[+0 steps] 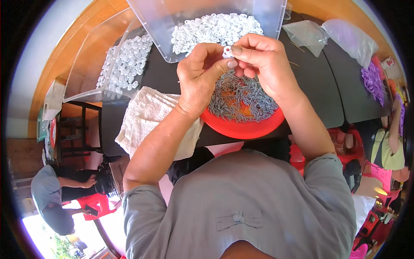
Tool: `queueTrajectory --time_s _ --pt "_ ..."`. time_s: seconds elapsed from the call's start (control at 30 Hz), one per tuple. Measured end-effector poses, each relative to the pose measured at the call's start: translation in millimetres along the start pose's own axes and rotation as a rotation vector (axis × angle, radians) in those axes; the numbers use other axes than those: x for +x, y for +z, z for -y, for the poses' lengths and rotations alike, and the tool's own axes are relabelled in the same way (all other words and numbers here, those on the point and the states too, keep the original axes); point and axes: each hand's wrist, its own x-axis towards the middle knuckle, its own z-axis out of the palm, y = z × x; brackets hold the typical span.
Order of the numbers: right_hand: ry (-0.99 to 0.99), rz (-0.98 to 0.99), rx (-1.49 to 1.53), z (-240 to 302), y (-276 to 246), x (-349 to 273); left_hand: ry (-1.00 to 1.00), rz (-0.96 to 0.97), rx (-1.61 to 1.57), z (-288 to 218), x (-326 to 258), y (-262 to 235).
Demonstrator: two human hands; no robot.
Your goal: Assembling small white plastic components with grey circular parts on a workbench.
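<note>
So this table (312, 82) is dark, pretty much black, and kinda crowded: one clear tub (168, 19) at the far side, another clear tub (92, 54) off left, a red basin (246, 131) near the front edge, a rumpled white towel (148, 110) drooping over it, plus two plastic bags (307, 36) on the right.

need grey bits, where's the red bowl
In the head view, the red bowl sits right of centre at the near edge of the dark table, with the cream towel to its left.
</note>
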Motion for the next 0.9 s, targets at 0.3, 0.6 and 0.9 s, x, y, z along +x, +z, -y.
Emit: queueTrajectory --time_s 0.3,0.6,0.9 --pt "-0.054 -0.049 -0.040 -10.4 4.7 1.2 -0.283 -0.028 -0.109 -8.9 2.3 -4.4" --pt "-0.163 -0.082 -0.218 -9.1 3.3 3.5 -0.321 0.016 -0.093 -8.3 4.6 -4.9" --pt "-0.136 -0.061 -0.274 -8.6 5.5 1.5 -0.284 0.024 -0.115 -4.4 2.6 -5.4"
